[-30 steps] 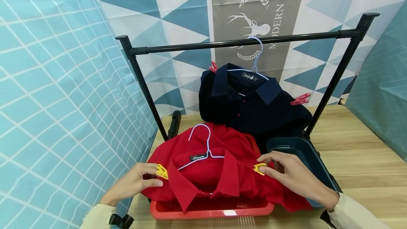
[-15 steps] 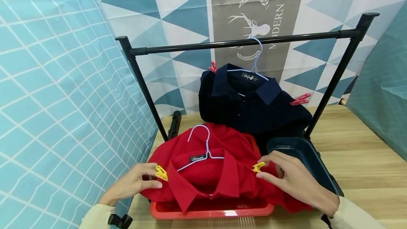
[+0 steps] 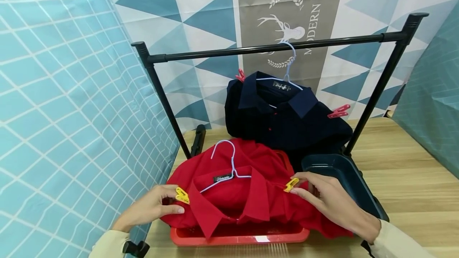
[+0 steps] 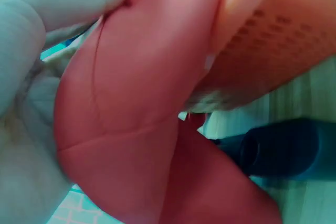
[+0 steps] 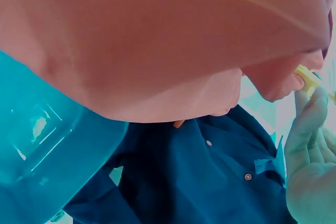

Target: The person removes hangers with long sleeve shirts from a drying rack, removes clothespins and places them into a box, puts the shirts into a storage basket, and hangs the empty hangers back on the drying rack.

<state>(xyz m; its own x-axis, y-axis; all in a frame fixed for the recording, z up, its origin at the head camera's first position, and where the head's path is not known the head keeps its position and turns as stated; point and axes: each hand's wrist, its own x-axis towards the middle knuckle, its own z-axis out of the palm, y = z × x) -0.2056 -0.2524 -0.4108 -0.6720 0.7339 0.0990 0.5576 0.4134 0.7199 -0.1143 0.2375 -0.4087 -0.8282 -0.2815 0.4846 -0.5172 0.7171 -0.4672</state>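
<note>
Head: red shirt (image 3: pixel 256 202) lies over the red basket (image 3: pixel 233 241), spilling past its right end, front rim bare. Hanger (image 3: pixel 233 163) sits in the collar, hook end toward the worktop's far side, apart from the black rail (image 3: pixel 215 52). Right hand (image 3: pixel 328 198) pinches the right yellow clip (image 3: pixel 291 185) between thumb and forefinger, near the basket's right end. Clip's long axis slants upper right to lower left, low end at the shoulder cloth; judged the key relation, right hand nearer. Can't tell if it bites. Left yellow clip (image 3: pixel 182 195) sits near the basket's left end, just beside the left hand's (image 3: pixel 155 204) fingertips.

Left wrist: thumb on shirt cloth, other fingers bent behind; gripped or merely touched, can't tell. Basket's pierced side shows beyond.

Right wrist: fingertips grasp the right clip up against the shirt, at the view's edge. Navy tray (image 3: pixel 331 165) and navy shirt (image 3: pixel 276 126) also show.
</note>
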